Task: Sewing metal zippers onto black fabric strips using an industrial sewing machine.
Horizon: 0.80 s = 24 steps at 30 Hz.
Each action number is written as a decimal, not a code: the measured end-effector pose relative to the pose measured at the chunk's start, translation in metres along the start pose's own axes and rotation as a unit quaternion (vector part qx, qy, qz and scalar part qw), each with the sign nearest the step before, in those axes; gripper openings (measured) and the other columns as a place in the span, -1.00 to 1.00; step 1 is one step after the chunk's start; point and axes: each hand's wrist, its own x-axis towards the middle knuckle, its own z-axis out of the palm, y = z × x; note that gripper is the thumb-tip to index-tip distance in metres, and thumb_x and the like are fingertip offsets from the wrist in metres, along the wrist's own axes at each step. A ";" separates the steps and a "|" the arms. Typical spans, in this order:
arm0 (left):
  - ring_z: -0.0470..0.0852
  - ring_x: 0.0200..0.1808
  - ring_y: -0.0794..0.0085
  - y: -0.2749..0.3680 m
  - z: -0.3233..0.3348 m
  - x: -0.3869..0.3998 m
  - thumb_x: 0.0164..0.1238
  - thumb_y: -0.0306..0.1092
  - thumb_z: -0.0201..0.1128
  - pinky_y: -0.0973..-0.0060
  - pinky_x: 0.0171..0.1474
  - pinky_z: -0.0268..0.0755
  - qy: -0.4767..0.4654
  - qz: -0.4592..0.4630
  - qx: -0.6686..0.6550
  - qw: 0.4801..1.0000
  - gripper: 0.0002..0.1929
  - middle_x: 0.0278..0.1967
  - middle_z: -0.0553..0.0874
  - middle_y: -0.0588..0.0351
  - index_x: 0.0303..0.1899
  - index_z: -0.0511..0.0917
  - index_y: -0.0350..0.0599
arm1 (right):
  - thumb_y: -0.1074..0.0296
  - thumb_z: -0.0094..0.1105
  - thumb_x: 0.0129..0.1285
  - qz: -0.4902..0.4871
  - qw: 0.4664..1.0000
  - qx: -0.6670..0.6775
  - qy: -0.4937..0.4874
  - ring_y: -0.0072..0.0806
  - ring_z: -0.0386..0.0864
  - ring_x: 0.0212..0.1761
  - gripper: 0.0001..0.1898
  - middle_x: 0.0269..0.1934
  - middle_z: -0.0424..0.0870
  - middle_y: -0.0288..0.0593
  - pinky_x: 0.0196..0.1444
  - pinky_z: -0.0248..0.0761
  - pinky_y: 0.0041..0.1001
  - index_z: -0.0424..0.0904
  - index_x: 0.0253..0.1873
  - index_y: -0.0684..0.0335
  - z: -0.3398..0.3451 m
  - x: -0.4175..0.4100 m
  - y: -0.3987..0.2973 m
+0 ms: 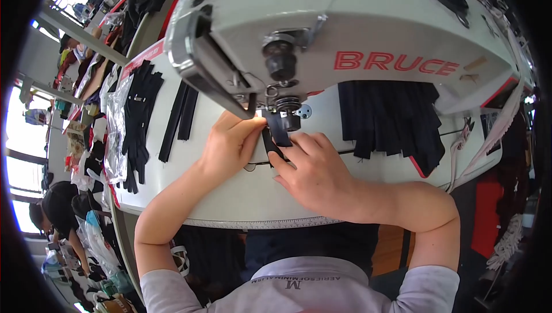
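Note:
A Bruce sewing machine (276, 15) stands across the table before me. Beneath its needle area runs a folded dark fabric strip (280, 134). My left hand (230, 142) pinches at the strip's left side, close to the presser foot; its fingertips are partly hidden by the machine head. My right hand (315, 168) grips the near end of the same strip between thumb and fingers. The needle itself is hidden behind the thread tension knob (291, 119).
Two dark strips (179, 119) and a pile of strips (140, 127) beside clear plastic (117, 131) lie left. More dark pieces (388, 123) spread under the machine arm. A ruler tape (258, 223) edges the table. A person (62, 209) bends over at far left.

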 end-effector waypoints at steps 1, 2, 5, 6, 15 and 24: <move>0.70 -0.20 0.09 0.005 -0.003 0.003 0.38 -0.63 0.42 0.25 -0.19 0.54 0.005 -0.008 0.017 1.000 -0.82 -0.23 0.74 -0.01 -0.03 0.79 -0.27 | 0.26 0.56 0.20 0.009 1.000 0.002 0.005 -0.18 0.58 0.21 -0.57 0.02 0.75 -0.15 0.21 0.42 -0.18 0.75 0.13 0.32 0.000 -0.001 0.001; 0.70 -0.28 0.07 0.011 -0.006 0.003 0.38 -0.66 0.39 0.23 -0.22 0.55 -0.030 -0.050 0.013 0.998 -0.80 -0.24 0.76 -0.05 -0.02 0.79 -0.28 | 0.25 0.55 0.21 0.005 1.000 0.004 0.003 -0.20 0.59 0.19 -0.57 0.03 0.76 -0.16 0.20 0.42 -0.19 0.75 0.13 0.32 0.000 -0.002 0.003; 0.69 -0.35 0.05 0.014 0.007 0.006 0.37 -0.71 0.37 0.24 -0.28 0.51 0.059 0.014 0.042 0.997 -0.84 -0.33 0.72 -0.05 -0.11 0.76 -0.25 | 0.23 0.52 0.24 0.011 1.000 -0.014 -0.010 -0.27 0.59 0.14 -0.60 0.05 0.76 -0.20 0.16 0.40 -0.23 0.77 0.12 0.30 0.001 0.001 0.004; 0.69 -0.35 0.05 0.012 0.009 0.006 0.37 -0.71 0.37 0.24 -0.28 0.51 0.053 0.017 0.040 0.998 -0.84 -0.33 0.72 -0.05 -0.11 0.76 -0.25 | 0.22 0.51 0.24 0.005 1.000 -0.021 -0.001 -0.29 0.58 0.13 -0.61 0.07 0.76 -0.21 0.15 0.39 -0.23 0.78 0.10 0.29 0.002 0.001 0.004; 0.62 -0.51 -0.04 -0.027 0.024 -0.005 0.38 -0.52 0.43 0.21 -0.44 0.38 0.109 -0.107 0.104 0.983 -0.86 -0.49 0.65 -0.09 -0.38 0.65 -0.26 | 0.22 0.50 0.25 -0.006 1.000 -0.004 0.015 -0.33 0.52 0.13 -0.70 0.12 0.67 -0.23 0.11 0.36 -0.24 0.82 0.01 0.23 0.002 0.001 0.005; 0.81 -0.17 0.09 -0.053 0.012 0.018 0.30 -0.48 0.47 0.21 -0.01 0.59 0.019 -0.056 0.188 0.980 -0.82 -0.20 0.84 -0.01 -0.09 0.74 -0.19 | 0.24 0.51 0.22 -0.007 1.000 -0.003 0.024 -0.33 0.50 0.09 -0.73 0.04 0.62 -0.26 0.08 0.35 -0.26 0.82 -0.03 0.21 0.003 -0.002 0.006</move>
